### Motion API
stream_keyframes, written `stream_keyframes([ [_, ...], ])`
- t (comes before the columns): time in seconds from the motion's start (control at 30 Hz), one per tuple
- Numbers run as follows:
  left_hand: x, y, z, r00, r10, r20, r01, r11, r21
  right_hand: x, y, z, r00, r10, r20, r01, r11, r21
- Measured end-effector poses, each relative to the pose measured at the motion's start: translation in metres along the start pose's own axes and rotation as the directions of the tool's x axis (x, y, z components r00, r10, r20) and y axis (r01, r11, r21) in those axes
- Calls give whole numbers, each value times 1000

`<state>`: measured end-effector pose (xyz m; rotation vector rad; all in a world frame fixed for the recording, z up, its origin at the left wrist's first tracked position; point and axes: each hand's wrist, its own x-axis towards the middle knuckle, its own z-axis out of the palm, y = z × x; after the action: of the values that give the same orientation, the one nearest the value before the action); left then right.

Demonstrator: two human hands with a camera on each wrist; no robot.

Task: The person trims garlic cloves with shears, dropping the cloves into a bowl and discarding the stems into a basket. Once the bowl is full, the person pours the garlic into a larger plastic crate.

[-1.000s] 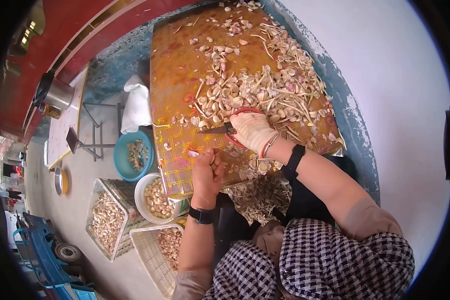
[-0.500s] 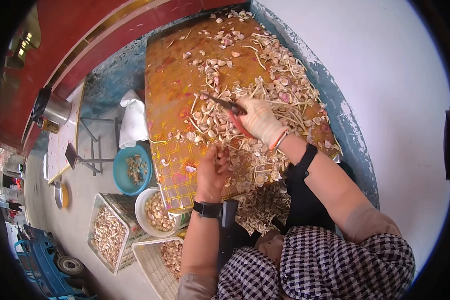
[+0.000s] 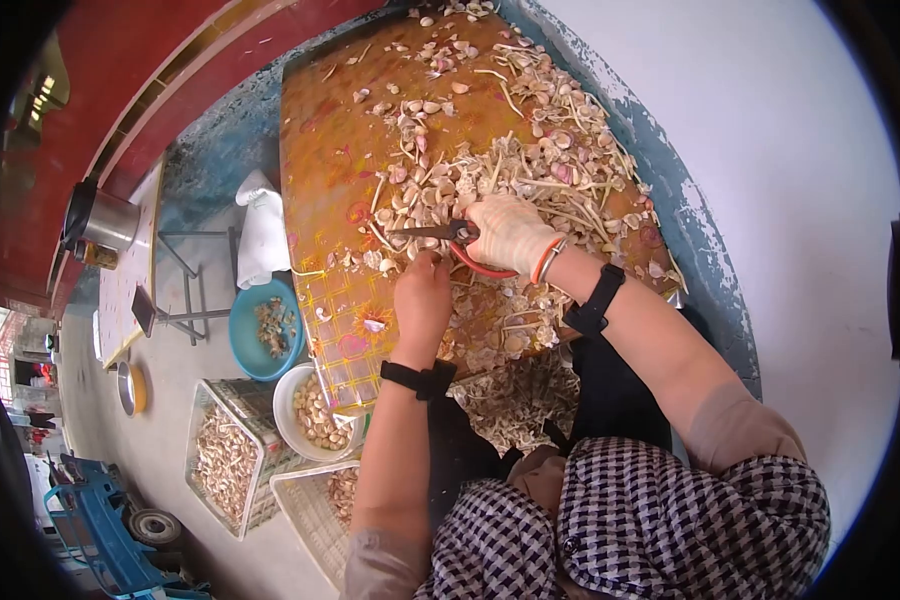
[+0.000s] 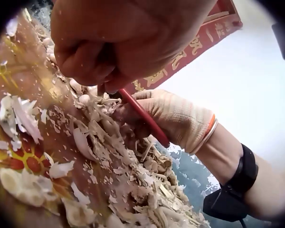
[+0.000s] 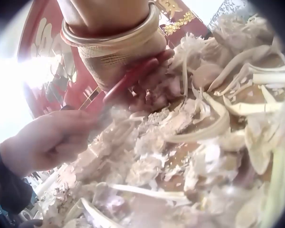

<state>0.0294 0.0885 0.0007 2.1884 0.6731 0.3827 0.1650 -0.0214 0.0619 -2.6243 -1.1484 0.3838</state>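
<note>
The right hand [image 3: 510, 236], in a pale knitted glove, grips red-handled scissors [image 3: 438, 231] over the garlic pile [image 3: 470, 180]; the dark blades point left. Just below the blades is the bare left hand [image 3: 424, 305], its fingers curled in; whatever lies between them is hidden. In the left wrist view the left hand [image 4: 118, 42] is close to the red scissor handle [image 4: 145, 116], with the gloved hand [image 4: 173, 118] behind it. Loose cloves, stems and papery skins [image 5: 204, 128] lie under both hands.
The patterned tabletop [image 3: 320, 160] borders a wall at the right. Left of it stand a blue basin [image 3: 240, 335], a white bucket [image 3: 288, 425] and crates [image 3: 255, 480] of garlic. Dry scraps [image 3: 520, 400] lie below the near edge.
The scissors swung up over the pile, then came back down and level. The left hand has moved up toward the blades, its fingers now more tucked in.
</note>
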Motion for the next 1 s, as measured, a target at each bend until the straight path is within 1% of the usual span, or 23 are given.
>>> stream_keyframes([
  [0.03, 3, 3, 2, 1000, 15, 10, -16, 995, 103, -9, 2, -4, 996, 4, -87, 5, 994, 107],
  [0.07, 5, 6, 4, 999, 27, 21, -31, 978, 207, -14, 5, -8, 996, 3, -89, 7, 994, 105],
  [0.13, 12, 8, 6, 998, 26, 57, -41, 959, 281, -25, 14, -13, 976, 211, -48, -174, 897, 407],
  [0.2, 19, 10, 7, 988, 59, 140, -109, 916, 386, -42, 28, -10, 967, 225, -120, -119, 814, 568],
  [0.27, 31, 3, 10, 978, 67, 199, -146, 898, 414, -54, 37, -8, 967, 247, -69, -140, 734, 665],
  [0.3, 35, 1, 12, 966, 73, 248, -178, 883, 434, -60, 40, -6, 965, 251, -77, -137, 731, 668],
  [0.33, 36, 6, 10, 952, 77, 295, -210, 867, 452, -66, 44, -4, 962, 273, -27, -156, 624, 766],
  [0.37, 34, 12, 7, 957, 36, 286, -160, 892, 423, -72, 47, -1, 958, 286, 26, -174, 505, 846],
  [0.4, 36, 16, 3, 957, 44, 286, -167, 890, 424, -76, 51, 3, 958, 288, 18, -167, 504, 847],
  [0.43, 41, 16, -3, 919, -125, 373, -28, 924, 381, -78, 55, 7, 969, 247, 21, -122, 403, 907],
  [0.47, 47, 13, -10, 841, -280, 462, 116, 929, 352, -79, 59, 10, 979, 205, 18, -79, 293, 953],
  [0.5, 36, -1, -19, 796, -351, 492, 455, 884, -105, -79, 64, 14, 984, 177, -5, -41, 259, 965],
  [0.53, 26, -15, -27, 795, -348, 497, 451, 887, -99, -82, 63, 8, 983, 184, -8, -40, 254, 966],
  [0.57, 15, -26, -35, 815, -189, 549, 500, 707, -500, -88, 58, -2, 978, 204, 46, -100, 262, 960],
  [0.6, 4, -36, -36, 851, -31, 525, 499, 364, -787, -93, 54, -10, 970, 222, 103, -163, 271, 949],
  [0.63, -8, -33, -36, 848, -37, 528, 504, 360, -785, -95, 48, -14, 973, 209, 98, -151, 253, 956],
  [0.7, -31, -12, -44, 851, 44, 523, 525, -28, -851, -96, 36, -13, 974, 192, 120, -174, 298, 939],
  [0.77, -45, 1, -39, 868, 32, 496, 497, -42, -867, -93, 24, -5, 981, 171, 96, -154, 369, 917],
  [0.8, -50, 7, -35, 878, 29, 477, 478, -58, -876, -95, 21, -1, 981, 169, 99, -156, 369, 916],
  [0.87, -59, 12, -30, 878, 54, 475, 478, -62, -876, -105, 7, -10, 988, 138, 65, -120, 441, 889],
  [0.9, -61, 13, -25, 892, -10, 452, 452, 5, -892, -105, 9, -4, 989, 111, 102, -142, 448, 883],
  [0.93, -64, 16, -21, 904, -72, 421, 426, 74, -902, -99, 14, 15, 993, 98, 65, -100, 416, 904],
  [1.0, -79, 46, -25, 907, -79, 414, 421, 116, -900, -109, 4, 6, 982, 169, 85, -158, 488, 858],
])
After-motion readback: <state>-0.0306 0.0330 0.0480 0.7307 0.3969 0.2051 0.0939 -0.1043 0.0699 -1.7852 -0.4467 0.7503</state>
